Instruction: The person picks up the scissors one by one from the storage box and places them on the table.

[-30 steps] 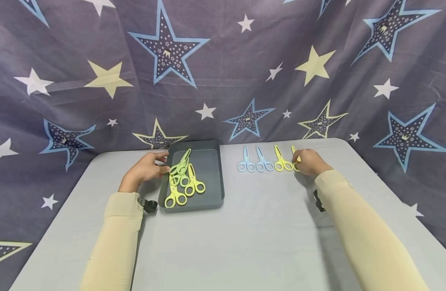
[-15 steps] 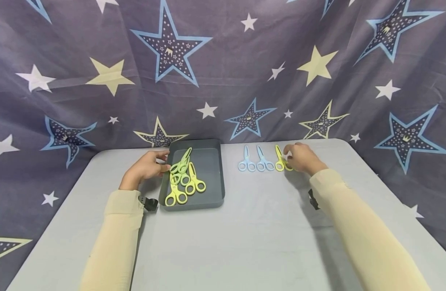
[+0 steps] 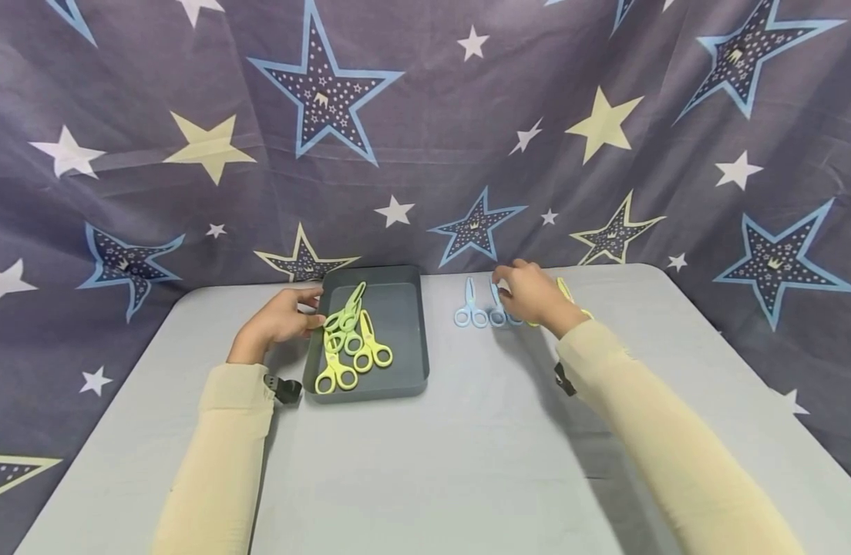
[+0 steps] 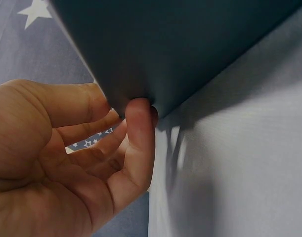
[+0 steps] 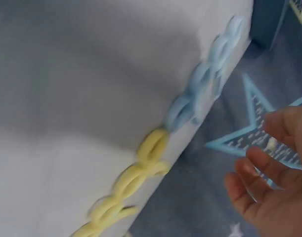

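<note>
My left hand (image 3: 278, 324) grips the dark grey tray (image 3: 408, 339) at its left side. In the left wrist view, bent fingertips meet the tray's outer wall (image 4: 141, 49) near a corner. My right hand (image 3: 536, 293) hovers over the row of scissors, fingers loosely bent with nothing between them. Its fingertips overlap the second pair of blue scissors (image 3: 496, 317); another pair of blue scissors (image 3: 470, 302) lies just left. Under and beyond the hand are two pairs of yellow scissors (image 5: 128, 180), partly hidden in the head view.
Inside the tray lie yellow scissors (image 3: 371, 347) and pale green scissors (image 3: 349, 320), overlapping toward its left side. The pale grey table (image 3: 432, 478) ends at a star-patterned dark cloth (image 3: 425, 139) hanging behind it. A black camera strap (image 3: 284, 389) is on the left wrist.
My right hand has moved left along the row, from the rightmost yellow scissors to the blue ones. The yellow scissors now show behind it. The left hand and tray stay put.
</note>
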Motion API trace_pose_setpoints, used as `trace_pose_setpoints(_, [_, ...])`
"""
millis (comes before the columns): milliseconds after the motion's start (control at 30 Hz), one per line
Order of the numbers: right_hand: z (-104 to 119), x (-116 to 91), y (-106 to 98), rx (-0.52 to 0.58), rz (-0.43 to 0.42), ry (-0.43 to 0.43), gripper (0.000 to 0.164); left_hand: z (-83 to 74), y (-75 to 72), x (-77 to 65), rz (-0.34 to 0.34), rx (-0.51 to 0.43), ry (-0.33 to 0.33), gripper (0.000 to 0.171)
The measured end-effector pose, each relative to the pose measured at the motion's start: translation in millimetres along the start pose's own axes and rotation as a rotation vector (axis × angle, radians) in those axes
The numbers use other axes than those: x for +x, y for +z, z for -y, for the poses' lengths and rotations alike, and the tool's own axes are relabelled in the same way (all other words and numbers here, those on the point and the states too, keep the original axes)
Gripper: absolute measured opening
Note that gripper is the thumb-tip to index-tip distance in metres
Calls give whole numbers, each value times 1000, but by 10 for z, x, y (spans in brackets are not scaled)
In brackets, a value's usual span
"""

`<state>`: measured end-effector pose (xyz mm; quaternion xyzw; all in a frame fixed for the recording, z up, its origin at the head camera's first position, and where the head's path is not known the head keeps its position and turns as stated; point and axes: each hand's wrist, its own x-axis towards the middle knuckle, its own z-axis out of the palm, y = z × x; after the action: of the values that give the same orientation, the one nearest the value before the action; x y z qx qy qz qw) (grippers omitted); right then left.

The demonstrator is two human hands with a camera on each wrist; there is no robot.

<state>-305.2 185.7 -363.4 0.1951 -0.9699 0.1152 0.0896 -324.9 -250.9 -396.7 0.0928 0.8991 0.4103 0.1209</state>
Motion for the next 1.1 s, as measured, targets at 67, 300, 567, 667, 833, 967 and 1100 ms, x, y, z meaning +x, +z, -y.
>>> trace_pose_setpoints(67, [95, 22, 7, 3, -7, -19, 26, -6, 5, 2, 1, 0, -4, 69])
trace_pose_setpoints(300, [425, 49, 22, -14, -3, -90, 26, -4, 2, 0, 8, -16, 3, 68])
trace_pose_setpoints(567, [735, 60, 113, -40, -9, -156, 25, -6, 3, -7, 9, -7, 11, 68])
trace_pose_setpoints(667, [848, 70, 155, -39, 2, -176, 25, -8, 5, -10, 9, -2, 9, 69])
trace_pose_setpoints(833, [1023, 87, 216, -65, 9, -205, 23, 2, 0, -1, 5, -5, 4, 68])
trace_pose_setpoints(967, [1146, 94, 265, -54, -1, -228, 23, 5, -7, 4, 0, -10, 3, 67])
trace_pose_setpoints(1100, [1253, 90, 330, -40, -10, -258, 23, 7, -5, 3, 2, -12, -1, 67])
